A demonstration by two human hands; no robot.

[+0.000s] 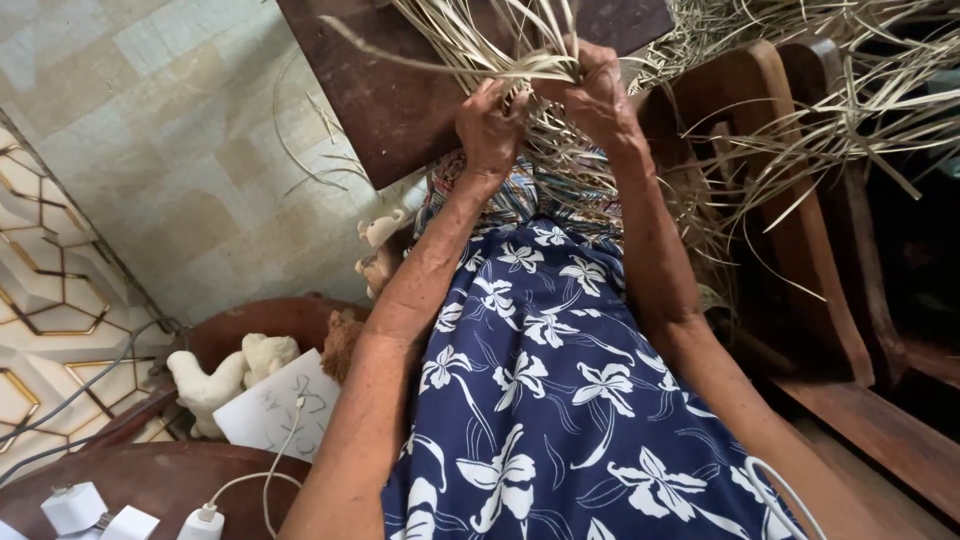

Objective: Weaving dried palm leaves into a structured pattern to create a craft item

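Both hands are closed tight on the pale dried palm-leaf strips [520, 70], left hand [490, 125] just below, right hand [598, 95] beside it, over my lap. Looks like I'm mid-weave; next I'd guess one strip gets picked out and tucked across.

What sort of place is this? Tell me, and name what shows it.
Probably a room in a home. The floor is patterned tile, dark wooden furniture stands around, and soft toys lie beside phone chargers. Both hands, left and right, grip dried palm strips.
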